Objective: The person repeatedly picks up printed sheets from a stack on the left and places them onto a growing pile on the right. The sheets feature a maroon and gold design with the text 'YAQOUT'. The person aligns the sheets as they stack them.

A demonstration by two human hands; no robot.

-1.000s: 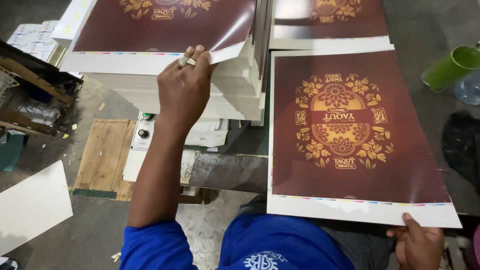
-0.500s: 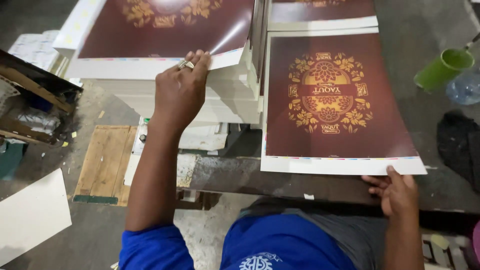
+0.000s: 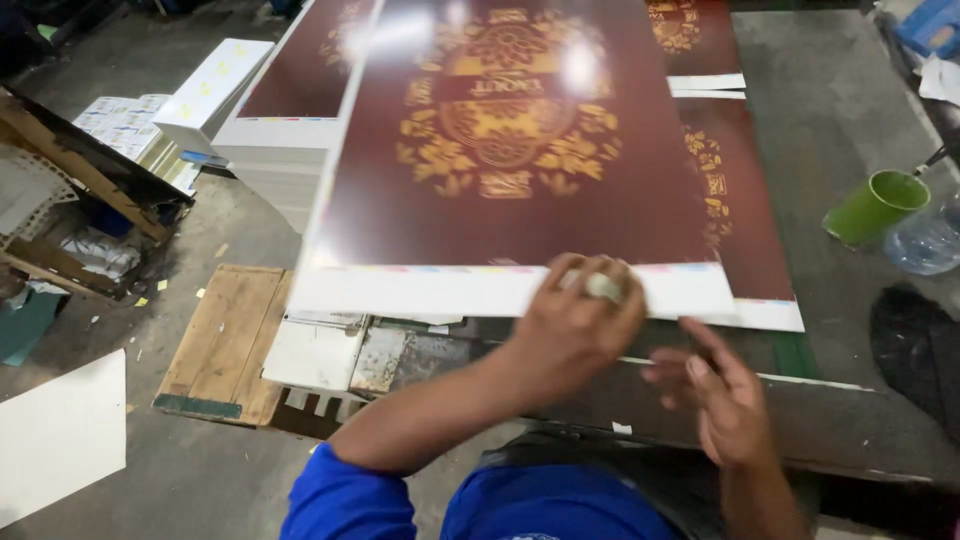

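Sheets like this maroon printed sheet (image 3: 500,170) look light but floppy and glossy, prob slippery, edges crease easy imo. Left hand (image 3: 580,320) grip is pinched on its white near margin, holding it just above the stack on the counter (image 3: 840,180). Right hand (image 3: 725,400) open, just below that edge, holding nothing. Best hold: both near corners.

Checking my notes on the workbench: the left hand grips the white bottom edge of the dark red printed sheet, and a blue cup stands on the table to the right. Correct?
Not quite: the cup is green, not blue, as the head view shows. The rest holds: the left hand grips the white bottom edge of the dark red printed sheet, and the cup stands on the table to the right.
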